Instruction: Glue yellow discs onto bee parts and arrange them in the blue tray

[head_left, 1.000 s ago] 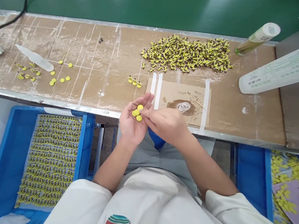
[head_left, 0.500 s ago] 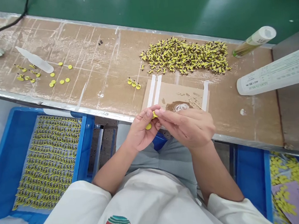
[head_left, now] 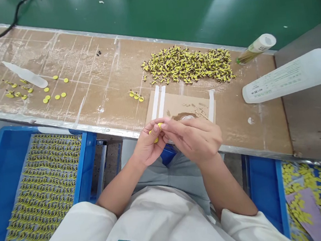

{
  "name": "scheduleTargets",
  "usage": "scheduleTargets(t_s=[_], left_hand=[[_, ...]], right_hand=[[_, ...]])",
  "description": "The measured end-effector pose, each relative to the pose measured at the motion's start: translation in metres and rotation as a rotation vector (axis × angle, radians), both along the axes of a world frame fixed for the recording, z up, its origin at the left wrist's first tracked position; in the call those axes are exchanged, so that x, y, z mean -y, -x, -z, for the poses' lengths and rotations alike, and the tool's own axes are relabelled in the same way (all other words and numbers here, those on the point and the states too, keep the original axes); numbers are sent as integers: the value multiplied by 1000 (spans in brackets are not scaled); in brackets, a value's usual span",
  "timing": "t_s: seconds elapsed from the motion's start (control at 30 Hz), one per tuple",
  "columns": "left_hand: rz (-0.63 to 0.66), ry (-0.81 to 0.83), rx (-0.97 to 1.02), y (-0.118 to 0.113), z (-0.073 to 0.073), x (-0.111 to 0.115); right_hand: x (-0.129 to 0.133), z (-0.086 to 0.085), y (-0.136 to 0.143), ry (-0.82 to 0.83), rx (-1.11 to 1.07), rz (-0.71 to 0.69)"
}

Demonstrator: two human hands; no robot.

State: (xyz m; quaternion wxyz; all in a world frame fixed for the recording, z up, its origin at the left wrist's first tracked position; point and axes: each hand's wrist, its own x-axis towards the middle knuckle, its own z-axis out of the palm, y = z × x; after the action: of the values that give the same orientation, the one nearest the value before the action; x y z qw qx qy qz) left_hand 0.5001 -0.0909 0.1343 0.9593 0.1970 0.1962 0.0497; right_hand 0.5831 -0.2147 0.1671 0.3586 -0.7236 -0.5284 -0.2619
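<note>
My left hand (head_left: 148, 147) is closed around small round yellow discs (head_left: 156, 140), partly hidden in its curled fingers. At its thumb tip is another small yellow piece (head_left: 160, 125), which the pinched fingertips of my right hand (head_left: 198, 139) touch from the right. Whatever else lies inside the right fingers is hidden. Just beyond both hands is a cardboard pad (head_left: 173, 103) with white tape strips, a wet brown stain and a thin stick (head_left: 204, 116). To its left stand three yellow discs with dark-and-yellow figures (head_left: 136, 96).
A heap of small yellow-and-dark figures (head_left: 186, 65) lies behind the pad. A white bottle (head_left: 280, 78) and a tube of sticks (head_left: 255, 48) are at right. Loose discs (head_left: 57, 97) and a white spatula-like strip (head_left: 25, 74) lie left. Blue bins (head_left: 80, 168) flank me below the table edge.
The whole view has shifted, so the table things appear farther left. Both hands stay together at the yellow piece, with only slight finger movement.
</note>
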Motion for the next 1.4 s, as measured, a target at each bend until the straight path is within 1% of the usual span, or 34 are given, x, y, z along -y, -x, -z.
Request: scheduleTargets(t_s=[0.07,0.13,0.17,0.2,0.23,0.3,0.37,0.4,0.47,0.57,0.67,0.77,0.87,0.93,1.07,1.17,1.23,1.3,1.4], left_hand=[[-16,-4,-15,-3,1,-3],[-60,22,-47,-6,1,-7],[-82,39,-65,-8,1,-10],[-99,54,-81,-9,0,-13],[-109,63,-98,-11,-1,-16],[-128,64,-131,-13,-3,-22],[-147,50,-150,-16,-4,-27],[-154,39,-149,-16,-4,-28],[-164,6,-136,-18,-3,-29],[-160,-65,-134,-20,0,-28],[-152,-119,-132,-23,2,-29],[-152,-137,-111,-26,5,-31],[-143,-145,-76,-28,8,-33],[-130,-164,-54,-29,10,-33],[-114,-195,-61,-31,14,-34],[-120,-194,-65,-32,16,-35],[-125,-201,-67,-33,16,-35],[-128,-209,-67,-35,15,-34],[-140,-213,-70,-36,14,-34]], right_hand=[[1,-6,-3,76,-49,-53],[5,-11,-14,151,-123,-57],[7,-10,-23,159,-170,-10],[10,-8,-35,152,-223,77],[13,-3,-49,126,-286,186],[18,12,-83,81,-417,398],[20,31,-117,137,-486,549],[20,40,-132,173,-509,599],[20,54,-155,231,-545,650],[17,65,-174,280,-529,636],[17,66,-183,312,-529,579],[19,64,-187,353,-537,525],[22,62,-185,428,-414,489],[25,60,-183,453,-326,503],[40,50,-181,386,-241,571],[57,37,-181,357,-270,542],[67,29,-178,412,-286,485],[74,27,-170,491,-262,436],[77,33,-156,560,-232,414]])
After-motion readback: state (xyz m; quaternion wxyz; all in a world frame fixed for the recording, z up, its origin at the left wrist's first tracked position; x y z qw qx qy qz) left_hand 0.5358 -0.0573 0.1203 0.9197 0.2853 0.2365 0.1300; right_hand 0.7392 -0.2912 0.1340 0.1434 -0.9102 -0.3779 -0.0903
